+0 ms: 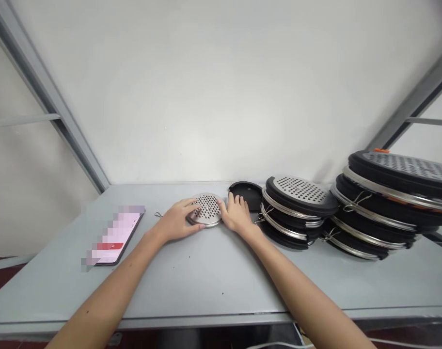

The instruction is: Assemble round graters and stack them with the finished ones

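A round metal disc with many holes [208, 211] lies flat on the grey table, between my two hands. My left hand [180, 219] rests at the disc's left side, fingers apart, with fingertips on its top and rim. At its right edge is my right hand [236, 212], thumb touching the rim and the other fingers spread toward a black round holder [252, 195] behind it. Neither hand lifts the disc. A thin wire loop [158, 214] shows just left of my left hand.
A phone [115, 236] lies on the grey table [192, 291] at the left. To the right stand a stack of black holders with metal discs [299, 190] and a larger, leaning stack [395, 194]. A white wall rises behind, with metal frame posts at both sides.
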`<action>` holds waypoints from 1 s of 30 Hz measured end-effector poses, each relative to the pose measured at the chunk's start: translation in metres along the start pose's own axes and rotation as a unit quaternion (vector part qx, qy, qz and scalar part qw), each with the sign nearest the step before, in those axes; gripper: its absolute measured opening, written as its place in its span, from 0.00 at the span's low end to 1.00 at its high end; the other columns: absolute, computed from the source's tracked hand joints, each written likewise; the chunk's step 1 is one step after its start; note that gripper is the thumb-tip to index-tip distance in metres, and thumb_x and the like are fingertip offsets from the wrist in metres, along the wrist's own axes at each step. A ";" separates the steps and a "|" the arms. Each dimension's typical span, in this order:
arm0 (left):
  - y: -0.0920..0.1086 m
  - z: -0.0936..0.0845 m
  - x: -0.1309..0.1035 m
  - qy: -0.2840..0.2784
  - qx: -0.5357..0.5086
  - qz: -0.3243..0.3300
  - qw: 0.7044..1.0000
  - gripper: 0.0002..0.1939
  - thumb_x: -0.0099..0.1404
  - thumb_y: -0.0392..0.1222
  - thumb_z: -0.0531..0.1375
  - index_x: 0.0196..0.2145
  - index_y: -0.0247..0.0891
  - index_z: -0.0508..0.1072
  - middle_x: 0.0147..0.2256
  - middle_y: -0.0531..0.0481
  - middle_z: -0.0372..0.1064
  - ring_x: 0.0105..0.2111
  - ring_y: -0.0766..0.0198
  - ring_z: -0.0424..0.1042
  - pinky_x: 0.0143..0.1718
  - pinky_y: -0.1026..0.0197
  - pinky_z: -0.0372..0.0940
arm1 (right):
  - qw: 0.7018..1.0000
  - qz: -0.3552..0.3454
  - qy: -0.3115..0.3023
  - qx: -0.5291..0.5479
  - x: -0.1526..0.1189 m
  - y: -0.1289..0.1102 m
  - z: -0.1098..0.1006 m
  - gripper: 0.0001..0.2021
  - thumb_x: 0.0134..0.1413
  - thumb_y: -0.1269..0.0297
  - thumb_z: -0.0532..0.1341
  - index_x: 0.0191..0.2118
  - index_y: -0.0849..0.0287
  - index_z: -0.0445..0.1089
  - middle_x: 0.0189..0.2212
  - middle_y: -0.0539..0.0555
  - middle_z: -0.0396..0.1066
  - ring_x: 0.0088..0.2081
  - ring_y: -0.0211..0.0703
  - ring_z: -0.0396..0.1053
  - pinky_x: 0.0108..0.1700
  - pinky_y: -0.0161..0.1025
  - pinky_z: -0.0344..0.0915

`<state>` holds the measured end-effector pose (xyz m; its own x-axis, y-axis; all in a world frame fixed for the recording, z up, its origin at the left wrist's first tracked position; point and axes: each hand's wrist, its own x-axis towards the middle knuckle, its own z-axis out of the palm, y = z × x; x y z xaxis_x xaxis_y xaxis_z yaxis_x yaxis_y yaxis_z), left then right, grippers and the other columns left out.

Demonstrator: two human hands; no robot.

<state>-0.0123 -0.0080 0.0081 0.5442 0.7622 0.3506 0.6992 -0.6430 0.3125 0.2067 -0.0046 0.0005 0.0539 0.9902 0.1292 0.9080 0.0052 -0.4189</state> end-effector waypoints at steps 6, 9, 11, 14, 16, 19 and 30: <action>-0.001 -0.001 0.001 -0.060 -0.012 -0.007 0.998 0.31 0.58 0.58 0.62 0.57 0.44 0.68 0.61 0.43 0.59 0.61 0.50 0.59 0.60 0.48 0.56 | 0.995 -0.080 -0.044 0.046 0.003 0.007 -0.002 0.40 0.62 0.42 0.40 0.66 0.74 0.46 0.65 0.71 0.50 0.67 0.60 0.45 0.65 0.50 0.43; 0.001 -0.012 0.002 -0.083 -0.007 0.016 0.996 0.32 0.54 0.59 0.65 0.53 0.43 0.72 0.58 0.42 0.64 0.60 0.50 0.61 0.59 0.49 0.57 | 0.989 -0.096 -0.041 0.100 0.004 0.010 -0.006 0.39 0.62 0.42 0.41 0.66 0.72 0.46 0.62 0.70 0.56 0.64 0.57 0.53 0.63 0.48 0.49; 0.005 -0.021 0.001 -0.115 -0.015 0.028 0.993 0.32 0.51 0.59 0.67 0.51 0.43 0.74 0.57 0.42 0.66 0.59 0.50 0.62 0.59 0.48 0.58 | 0.984 -0.100 -0.045 0.139 0.005 0.013 -0.009 0.37 0.63 0.42 0.41 0.67 0.68 0.45 0.59 0.68 0.62 0.61 0.55 0.60 0.60 0.46 0.55; 0.017 -0.029 -0.002 -0.150 -0.044 0.032 0.987 0.34 0.48 0.58 0.69 0.52 0.45 0.73 0.58 0.43 0.65 0.59 0.49 0.62 0.59 0.48 0.58 | 0.977 -0.121 -0.060 0.165 0.006 0.016 -0.015 0.34 0.64 0.44 0.42 0.66 0.65 0.49 0.56 0.65 0.66 0.58 0.53 0.63 0.58 0.47 0.58; 0.027 -0.027 -0.003 -0.167 -0.077 0.049 0.982 0.34 0.50 0.57 0.68 0.54 0.46 0.71 0.60 0.44 0.62 0.60 0.49 0.61 0.60 0.48 0.57 | 0.972 -0.152 -0.072 0.166 0.007 0.016 -0.017 0.33 0.64 0.44 0.43 0.64 0.64 0.54 0.55 0.64 0.67 0.58 0.54 0.64 0.59 0.47 0.57; 0.036 -0.015 -0.003 -0.158 -0.123 0.080 0.977 0.28 0.59 0.54 0.63 0.56 0.44 0.69 0.60 0.45 0.61 0.60 0.53 0.61 0.60 0.51 0.57 | 0.958 -0.205 -0.093 0.177 0.006 0.015 -0.018 0.30 0.64 0.45 0.45 0.62 0.61 0.59 0.52 0.61 0.71 0.56 0.52 0.67 0.57 0.46 0.59; -0.018 0.002 0.005 0.036 0.031 -0.008 0.999 0.23 0.68 0.41 0.49 0.60 0.36 0.63 0.60 0.42 0.60 0.62 0.54 0.57 0.62 0.46 0.54 | 0.914 -0.338 -0.131 0.183 -0.006 0.005 -0.013 0.23 0.66 0.54 0.48 0.62 0.57 0.58 0.52 0.57 0.72 0.53 0.49 0.69 0.54 0.46 0.63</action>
<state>-0.0214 0.0070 0.0029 0.4992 0.7640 0.4089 0.7362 -0.6228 0.2649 0.2164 -0.0120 0.0095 -0.6128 0.7429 0.2694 0.4942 0.6263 -0.6029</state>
